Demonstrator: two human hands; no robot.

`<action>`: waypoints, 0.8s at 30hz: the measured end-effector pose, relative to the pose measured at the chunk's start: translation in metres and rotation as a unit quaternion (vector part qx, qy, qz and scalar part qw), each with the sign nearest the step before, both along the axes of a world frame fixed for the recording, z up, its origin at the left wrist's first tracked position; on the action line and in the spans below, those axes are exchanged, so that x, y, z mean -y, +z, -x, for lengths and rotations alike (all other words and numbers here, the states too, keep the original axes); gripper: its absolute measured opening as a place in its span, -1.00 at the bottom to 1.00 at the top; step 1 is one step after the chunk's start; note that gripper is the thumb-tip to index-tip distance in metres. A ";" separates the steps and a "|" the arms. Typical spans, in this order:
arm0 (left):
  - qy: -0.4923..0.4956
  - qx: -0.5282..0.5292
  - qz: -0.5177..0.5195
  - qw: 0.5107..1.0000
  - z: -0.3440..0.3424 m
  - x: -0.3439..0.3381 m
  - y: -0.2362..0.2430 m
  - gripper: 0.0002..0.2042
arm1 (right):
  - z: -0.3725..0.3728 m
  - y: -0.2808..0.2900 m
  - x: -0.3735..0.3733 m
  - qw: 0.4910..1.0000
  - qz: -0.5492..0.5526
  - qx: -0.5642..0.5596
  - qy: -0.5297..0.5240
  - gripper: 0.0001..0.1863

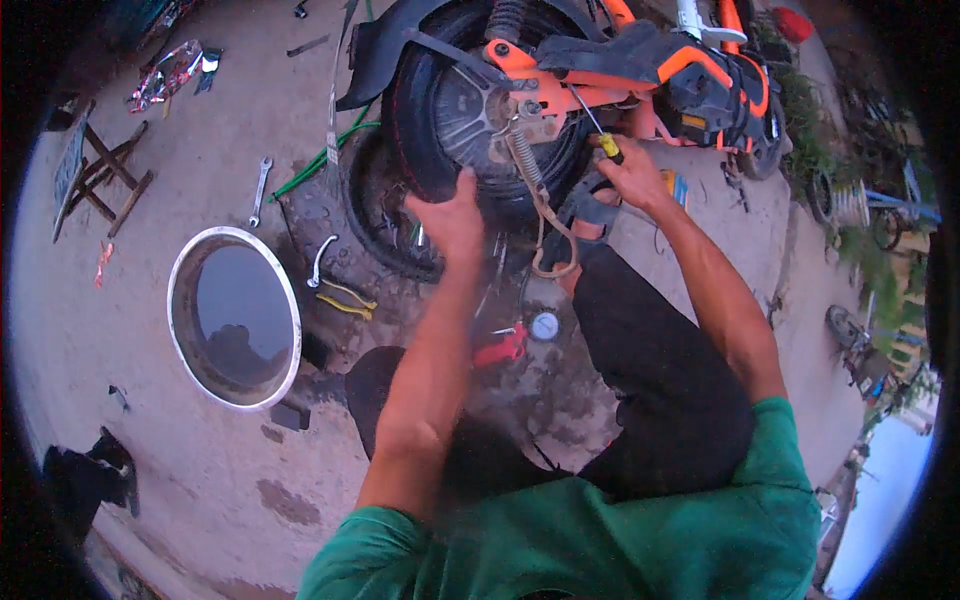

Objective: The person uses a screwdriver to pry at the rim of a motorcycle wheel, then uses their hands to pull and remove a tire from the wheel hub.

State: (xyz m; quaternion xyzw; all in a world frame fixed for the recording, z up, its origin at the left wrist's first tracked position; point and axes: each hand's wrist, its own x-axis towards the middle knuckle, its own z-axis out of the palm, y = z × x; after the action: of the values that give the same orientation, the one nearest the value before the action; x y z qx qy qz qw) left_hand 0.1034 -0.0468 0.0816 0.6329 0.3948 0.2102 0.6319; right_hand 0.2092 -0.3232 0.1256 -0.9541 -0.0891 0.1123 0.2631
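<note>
An orange and black scooter (700,75) has its rear wheel (470,110) toward me. My left hand (445,215), slightly blurred, grips the lower left of that wheel's black tire, thumb raised. My right hand (627,172) is closed on a yellow-handled screwdriver (609,147), whose shaft reaches up to the orange swing arm at the wheel's right side. A metal spring (521,150) with a looped strap hangs below the hub. Under the wheel lies a loose black tire (365,215), partly hidden. A red tool (498,348) and a round gauge (544,325) lie between my legs.
A water-filled basin (293,318) stands left, beside wrenches (260,190), yellow-handled pliers (345,305) and a green hose (315,168). A wooden folding stool (107,165) is farther left, dark cloth (80,480) lower left. Another two-wheeler (855,350) and plants (790,140) are right.
</note>
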 end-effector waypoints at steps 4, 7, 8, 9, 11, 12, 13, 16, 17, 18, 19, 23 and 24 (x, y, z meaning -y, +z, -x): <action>0.019 -0.096 0.037 0.994 0.008 0.016 -0.033 0.06 | 0.000 0.007 -0.030 0.998 -0.063 -0.017 0.025 -0.54; -0.019 -0.124 0.128 0.984 0.014 0.029 -0.016 0.19 | -0.001 0.017 -0.020 0.997 -0.062 -0.010 0.049 -0.55; -0.014 -0.125 0.127 0.984 0.015 0.028 -0.020 0.19 | -0.001 0.018 -0.026 0.995 -0.058 0.010 0.075 -0.55; -0.017 -0.151 0.108 0.982 0.013 0.028 -0.027 0.17 | -0.002 0.018 -0.032 0.995 -0.063 0.011 0.082 -0.55; -0.015 -0.187 0.066 0.980 0.011 0.029 -0.035 0.12 | 0.005 0.021 -0.042 0.989 0.077 0.072 0.103 -0.58; -0.011 -0.187 0.065 0.980 0.012 0.027 -0.037 0.12 | 0.010 0.021 -0.047 0.989 0.075 0.072 0.107 -0.58; -0.016 -0.157 0.079 0.984 0.014 0.025 -0.039 0.19 | 0.016 0.020 -0.055 0.985 0.108 0.046 0.122 -0.56; -0.039 -0.139 0.113 0.983 0.014 0.028 -0.024 0.27 | 0.020 0.015 -0.049 0.976 0.155 0.050 0.148 -0.48; -0.050 -0.157 0.124 0.979 0.017 0.027 -0.023 0.28 | 0.017 0.016 -0.054 0.976 0.151 0.042 0.149 -0.48; -0.047 -0.159 0.125 0.978 0.017 0.028 -0.027 0.28 | 0.014 0.017 -0.060 0.977 0.146 0.033 0.149 -0.48; -0.023 -0.153 0.124 0.980 0.013 0.032 -0.032 0.23 | 0.006 0.020 -0.064 0.968 0.181 0.025 0.169 -0.46; -0.011 -0.174 0.122 0.977 0.015 0.046 -0.026 0.21 | -0.011 0.032 -0.070 0.957 0.235 -0.035 0.167 -0.37; -0.014 -0.173 0.125 0.977 0.014 0.050 -0.027 0.21 | -0.016 0.032 -0.064 0.956 0.239 -0.035 0.165 -0.37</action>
State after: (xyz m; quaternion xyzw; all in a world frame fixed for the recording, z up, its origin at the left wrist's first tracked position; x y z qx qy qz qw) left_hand 0.0896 -0.0967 0.0549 0.5810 0.5125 0.0371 0.6312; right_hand 0.2248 -0.2596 0.1576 -0.9566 -0.2063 0.2057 0.0079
